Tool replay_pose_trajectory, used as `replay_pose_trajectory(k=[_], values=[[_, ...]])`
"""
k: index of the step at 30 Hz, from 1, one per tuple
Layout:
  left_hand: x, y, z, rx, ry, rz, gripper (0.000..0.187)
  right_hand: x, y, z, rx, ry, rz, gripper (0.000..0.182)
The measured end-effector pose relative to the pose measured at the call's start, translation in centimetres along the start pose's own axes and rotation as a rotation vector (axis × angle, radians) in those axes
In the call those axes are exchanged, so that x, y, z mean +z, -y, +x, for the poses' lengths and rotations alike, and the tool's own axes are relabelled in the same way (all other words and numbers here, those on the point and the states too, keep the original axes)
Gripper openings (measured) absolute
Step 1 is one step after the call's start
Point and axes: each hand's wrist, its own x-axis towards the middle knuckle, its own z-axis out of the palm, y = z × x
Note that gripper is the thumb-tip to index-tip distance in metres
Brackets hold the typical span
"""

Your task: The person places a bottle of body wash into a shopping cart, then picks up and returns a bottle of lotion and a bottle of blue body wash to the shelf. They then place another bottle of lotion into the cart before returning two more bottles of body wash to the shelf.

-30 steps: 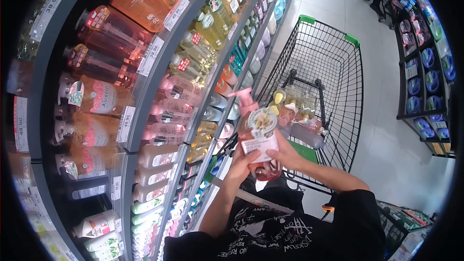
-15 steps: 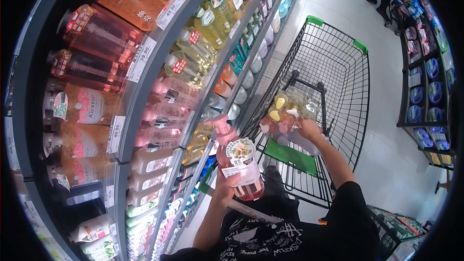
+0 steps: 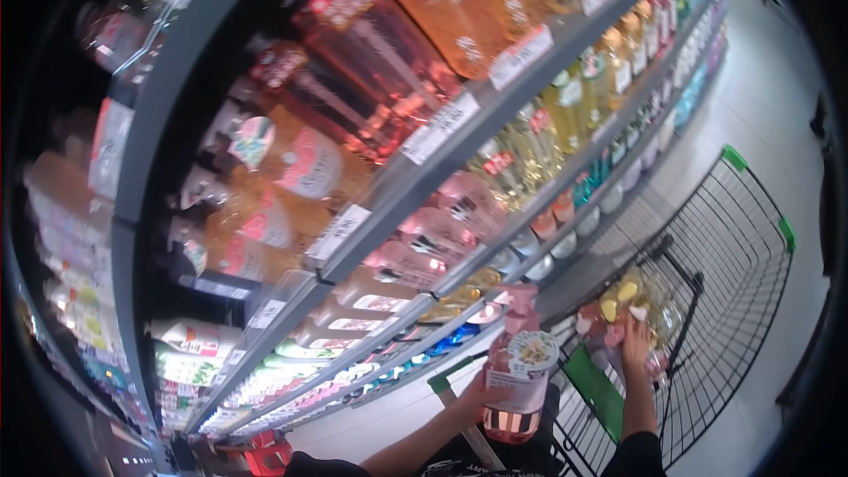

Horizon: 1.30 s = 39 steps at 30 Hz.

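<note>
My left hand (image 3: 475,399) is closed around the lower part of a pink pump bottle of body wash (image 3: 519,380). The bottle stands nearly upright, with a round floral sticker and a label facing me. Over in the shopping cart (image 3: 788,235), my right hand (image 3: 634,346) rests on a group of pump bottles, its fingers stretched out. Among those bottles are clear yellowish ones (image 3: 667,305) with yellow pump heads (image 3: 618,296) and pinkish ones (image 3: 594,322). My right fingertips are partly blurred against the bottles.
Shelves on the left hold rows of bottles: red (image 3: 371,53), orange (image 3: 305,159), pink (image 3: 442,221) and yellow (image 3: 521,155). Price tags (image 3: 439,128) line the shelf edge. A red plastic item (image 3: 267,455) is at the bottom left. Tiled floor (image 3: 707,115) runs beyond the cart.
My view has swung left toward the shelves, so the cart and both hands appear farther right and lower. The pink bottle stays in my left hand and now looks more upright.
</note>
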Motion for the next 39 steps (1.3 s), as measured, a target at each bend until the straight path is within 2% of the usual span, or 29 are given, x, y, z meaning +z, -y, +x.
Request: replay_pose_trajectory(k=[1, 2, 4, 7, 9, 10, 12, 13, 14, 16, 18, 20, 21, 22, 24, 25, 26, 28, 29, 32, 33, 35, 37, 38, 39], values=[[-0.1, 0.1, 0.1, 0.013, 0.022, 0.008, 0.072, 0.4, -0.2, 0.1, 0.002, 0.014, 0.026, 0.058], [0.1, -0.1, 0.1, -0.012, -0.050, 0.092, 0.073, 1.4, -0.6, 0.4, 0.005, 0.024, 0.050, 0.058], [0.8, -0.4, 0.0, 0.026, 0.022, 0.065, 0.073, 1.3, -0.6, 1.0, 0.000, 0.071, 0.029, 0.057], [0.9, -0.5, 0.2, 0.019, 0.068, 0.100, 0.072, 3.1, -0.8, 1.2, -0.075, -0.061, -0.045, 0.055], [0.8, -0.5, 0.4, 0.057, 0.154, 0.094, 0.074, 5.3, -1.5, 2.1, -0.135, -0.129, -0.065, 0.062], [0.7, -0.6, 0.7, 0.069, 0.159, 0.102, 0.074, 4.4, -1.2, 2.6, -0.136, -0.144, -0.061, 0.062], [0.8, -0.4, 0.6, 0.011, 0.095, 0.074, 0.075, -0.5, -0.5, 2.2, -0.105, 0.070, 0.106, 0.081], [2.5, -1.5, -0.3, 0.002, 0.097, 0.041, 0.076, 0.9, -1.1, 2.3, -0.131, -0.082, 0.157, 0.096], [2.4, -1.2, -0.3, 0.017, 0.103, 0.026, 0.076, 0.2, -1.4, 2.4, -0.147, -0.090, 0.144, 0.096], [1.9, -1.1, 0.3, 0.004, 0.152, 0.005, 0.075, -1.7, -1.6, 1.9, -0.095, 0.140, 0.262, 0.094], [2.0, -1.1, 0.3, 0.039, 0.216, 0.004, 0.074, -1.8, -1.8, 1.7, -0.137, 0.039, 0.260, 0.094], [1.3, -0.7, 0.8, 0.074, 0.302, 0.033, 0.073, -5.6, -0.3, 0.8, -0.166, 0.079, 0.312, 0.098], [1.4, -0.7, 0.6, 0.086, 0.336, 0.029, 0.074, -3.9, -0.7, 0.9, -0.098, 0.063, 0.300, 0.101], [1.8, -0.9, 0.3, 0.098, 0.351, 0.028, 0.074, -5.2, -0.7, 1.3, -0.102, 0.047, 0.290, 0.101], [2.5, -1.0, -0.1, 0.065, 0.213, 0.063, 0.074, -7.6, -0.6, 0.7, -0.020, 0.211, 0.410, 0.101], [2.3, -1.0, 0.0, 0.071, 0.229, 0.048, 0.068, -12.3, 0.8, -0.2, -0.084, 0.121, 0.355, 0.100], [2.2, -0.9, 0.2, 0.068, 0.248, 0.049, 0.068, -14.0, 1.2, -0.3, -0.073, 0.109, 0.346, 0.100], [1.9, -0.8, 0.5, 0.051, 0.249, 0.039, 0.066, -17.0, 1.4, -0.8, -0.138, -0.010, 0.503, 0.091], [1.7, -0.7, 0.6, 0.071, 0.271, 0.060, 0.065, -19.9, 2.5, -1.5, -0.112, -0.135, 0.586, 0.080], [3.0, -1.7, -0.8, 0.062, 0.215, 0.115, 0.062, -24.4, 2.5, -1.9, -0.158, -0.239, 0.680, 0.071], [2.8, -1.5, -0.1, 0.053, 0.232, 0.124, 0.062, -26.4, 2.8, -2.0, -0.140, -0.229, 0.812, 0.065], [1.4, -0.1, 1.1, 0.102, 0.233, 0.061, 0.060, -30.1, 3.1, -2.6, -0.181, -0.370, 0.833, 0.056], [1.8, -0.6, 0.6, 0.095, 0.272, 0.056, 0.059, -35.4, 3.2, -3.9, -0.160, -0.278, 0.904, 0.047], [1.6, -0.7, 0.8, 0.085, 0.296, 0.061, 0.059, -37.7, 3.4, -4.5, -0.163, -0.238, 1.033, 0.045], [2.1, -1.1, 0.2, 0.114, 0.348, 0.052, 0.058, -36.8, 1.8, -4.4, -0.142, -0.191, 1.219, 0.059]])
